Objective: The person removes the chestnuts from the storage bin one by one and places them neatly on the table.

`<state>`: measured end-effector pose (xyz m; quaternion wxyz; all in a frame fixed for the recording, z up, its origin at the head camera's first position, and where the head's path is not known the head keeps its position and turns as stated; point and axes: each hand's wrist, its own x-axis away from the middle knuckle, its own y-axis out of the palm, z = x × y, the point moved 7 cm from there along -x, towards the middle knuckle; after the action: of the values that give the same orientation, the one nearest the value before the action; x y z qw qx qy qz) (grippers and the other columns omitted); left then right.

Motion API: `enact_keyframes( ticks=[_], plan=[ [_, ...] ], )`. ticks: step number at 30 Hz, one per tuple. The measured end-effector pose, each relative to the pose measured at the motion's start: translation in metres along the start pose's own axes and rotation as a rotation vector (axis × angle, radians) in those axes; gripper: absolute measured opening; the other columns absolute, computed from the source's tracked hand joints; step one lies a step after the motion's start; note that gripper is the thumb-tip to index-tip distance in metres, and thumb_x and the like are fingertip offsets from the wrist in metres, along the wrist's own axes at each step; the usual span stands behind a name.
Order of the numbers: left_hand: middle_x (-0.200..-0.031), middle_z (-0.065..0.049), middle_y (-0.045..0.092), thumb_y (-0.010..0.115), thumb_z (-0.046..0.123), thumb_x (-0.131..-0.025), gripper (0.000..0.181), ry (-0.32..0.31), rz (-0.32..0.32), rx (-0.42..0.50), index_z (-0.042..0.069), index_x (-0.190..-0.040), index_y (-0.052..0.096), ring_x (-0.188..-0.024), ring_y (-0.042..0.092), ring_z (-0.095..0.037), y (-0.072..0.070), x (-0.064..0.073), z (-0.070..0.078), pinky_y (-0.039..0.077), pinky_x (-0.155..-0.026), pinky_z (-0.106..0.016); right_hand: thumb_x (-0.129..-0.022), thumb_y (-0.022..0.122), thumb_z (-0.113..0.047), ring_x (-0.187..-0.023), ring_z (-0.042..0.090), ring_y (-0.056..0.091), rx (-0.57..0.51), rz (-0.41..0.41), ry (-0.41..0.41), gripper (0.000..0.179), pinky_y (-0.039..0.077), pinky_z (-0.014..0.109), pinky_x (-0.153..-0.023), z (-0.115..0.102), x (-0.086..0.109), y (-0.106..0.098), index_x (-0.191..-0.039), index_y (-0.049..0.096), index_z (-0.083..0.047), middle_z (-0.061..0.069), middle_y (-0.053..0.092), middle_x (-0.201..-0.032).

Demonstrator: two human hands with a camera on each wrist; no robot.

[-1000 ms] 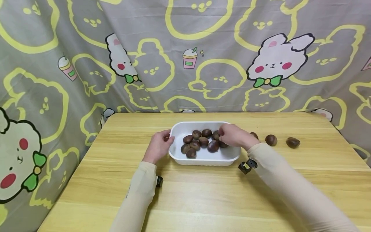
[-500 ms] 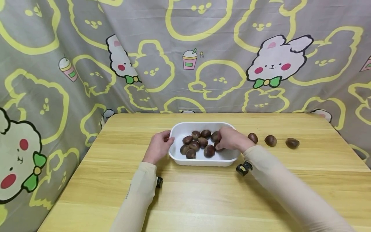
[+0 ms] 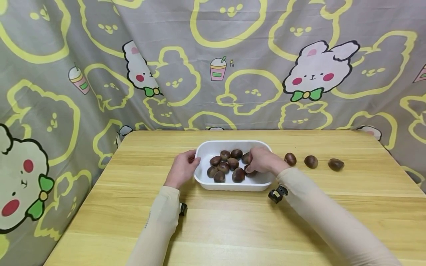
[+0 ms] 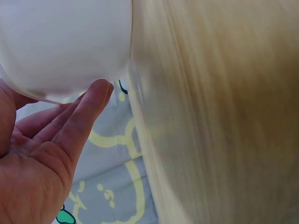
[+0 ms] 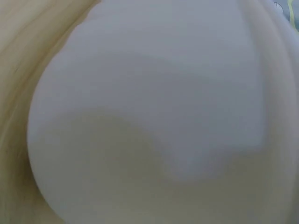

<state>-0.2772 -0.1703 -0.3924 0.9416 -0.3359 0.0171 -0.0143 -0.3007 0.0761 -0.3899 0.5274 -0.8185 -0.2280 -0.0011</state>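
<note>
A white oblong dish (image 3: 234, 187) stands on the table with several glossy brown chestnuts (image 3: 223, 167) inside. My left hand (image 3: 182, 168) holds its left end, thumb over the rim and fingers along the outside wall. In the left wrist view, straight fingers (image 4: 77, 123) lie against the white wall. Inside the right part of the dish, my right hand (image 3: 264, 160) grips a chestnut (image 3: 250, 172), partly covered by the fingers. Another chestnut (image 3: 238, 175) lies just left of it, and one (image 3: 246, 158) sits behind the fingertips. The right wrist view shows only the blurred dish wall (image 5: 154, 84).
Right of the dish, three loose chestnuts lie in a row: one nearest (image 3: 290, 159), a middle one (image 3: 311, 161) and a far one (image 3: 336, 164). The wooden table (image 3: 213, 229) ends at a patterned grey curtain (image 3: 206, 96) behind and to the left.
My right hand has shifted slightly left within the dish, and the chestnut at its fingers moved left too. The neighbouring chestnut slid left and nearer. The left hand stayed in place.
</note>
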Motion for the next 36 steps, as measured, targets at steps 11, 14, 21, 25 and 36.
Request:
enact_keyframes(
  ticks=[11, 14, 21, 25, 36],
  plan=[
    [-0.107, -0.016, 0.068, 0.058, 0.014, -0.099, 0.034, 0.010, -0.004, -0.025, -0.002, -0.129, 0.061, -0.098, 0.064, -0.025, 0.000, 0.001, 0.000, 0.054, -0.083, -0.037, -0.071, 0.085, -0.016, -0.071, 0.020, 0.056, -0.077, -0.005, -0.070, 0.022, 0.047, 0.032, -0.070, -0.002, 0.002, 0.003, -0.073, 0.064, -0.010, 0.001, 0.060, -0.071],
    [-0.106, -0.015, 0.069, 0.058, 0.014, -0.099, 0.033, 0.006, -0.002, -0.030, -0.001, -0.128, 0.062, -0.097, 0.064, -0.025, 0.000, 0.002, -0.002, 0.054, -0.082, -0.037, -0.072, 0.085, -0.017, -0.073, 0.020, 0.055, -0.103, -0.018, -0.090, 0.023, 0.046, 0.033, -0.072, -0.004, 0.002, 0.007, -0.077, 0.063, -0.010, 0.001, 0.059, -0.074],
    [-0.105, -0.015, 0.068, 0.058, 0.014, -0.099, 0.032, 0.022, -0.013, -0.039, -0.001, -0.127, 0.063, -0.095, 0.064, -0.025, 0.000, 0.001, 0.002, 0.054, -0.082, -0.037, -0.074, 0.083, -0.018, -0.075, 0.019, 0.054, -0.165, -0.042, -0.150, 0.024, 0.044, 0.033, -0.073, -0.004, 0.003, 0.011, -0.082, 0.062, -0.010, 0.000, 0.059, -0.076],
    [-0.104, -0.015, 0.069, 0.058, 0.013, -0.099, 0.031, 0.029, -0.012, -0.044, -0.001, -0.125, 0.064, -0.095, 0.064, -0.025, -0.001, 0.001, 0.005, 0.055, -0.081, -0.037, -0.077, 0.081, -0.015, -0.075, 0.017, 0.054, -0.243, -0.063, -0.210, 0.022, 0.044, 0.033, -0.073, -0.005, 0.007, 0.009, -0.086, 0.063, -0.007, 0.000, 0.060, -0.078],
    [-0.104, -0.014, 0.068, 0.058, 0.015, -0.099, 0.031, 0.023, -0.021, -0.059, -0.001, -0.125, 0.064, -0.095, 0.064, -0.024, -0.001, 0.002, 0.005, 0.054, -0.082, -0.037, -0.080, 0.081, -0.018, -0.085, 0.020, 0.058, -0.428, 0.015, -0.261, 0.025, 0.047, 0.036, -0.080, 0.002, 0.018, -0.010, -0.096, 0.066, -0.005, 0.005, 0.064, -0.089]
  ],
)
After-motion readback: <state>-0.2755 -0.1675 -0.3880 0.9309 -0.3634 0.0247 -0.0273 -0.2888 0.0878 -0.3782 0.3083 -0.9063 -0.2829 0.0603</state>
